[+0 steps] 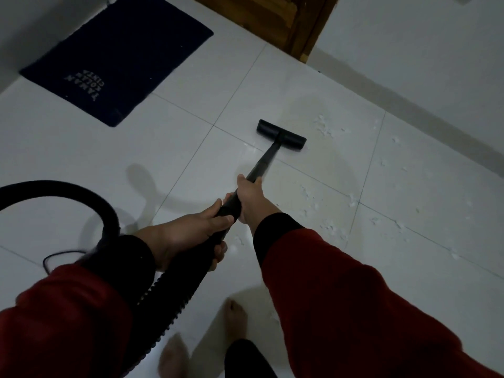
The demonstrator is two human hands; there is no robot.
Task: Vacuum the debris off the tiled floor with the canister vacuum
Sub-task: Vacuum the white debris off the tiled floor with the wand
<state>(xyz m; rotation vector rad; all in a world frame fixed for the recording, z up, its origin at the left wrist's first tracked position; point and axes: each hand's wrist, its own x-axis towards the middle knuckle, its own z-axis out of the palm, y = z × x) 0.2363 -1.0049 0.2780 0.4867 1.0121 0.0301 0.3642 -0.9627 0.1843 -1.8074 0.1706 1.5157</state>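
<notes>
I see my left hand (191,236) and right hand (252,199) wrapped tight round the vacuum wand (261,162), floor head (281,135) just beside debris (324,126)

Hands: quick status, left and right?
Left hand: closed around the vacuum wand, near the hose end.
Right hand: closed on the wand, farther forward.

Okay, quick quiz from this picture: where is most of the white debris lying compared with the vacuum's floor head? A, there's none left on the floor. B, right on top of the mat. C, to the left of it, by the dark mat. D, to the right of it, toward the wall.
D: the white debris is scattered over the tiles right of the floor head, toward the wall.
</notes>
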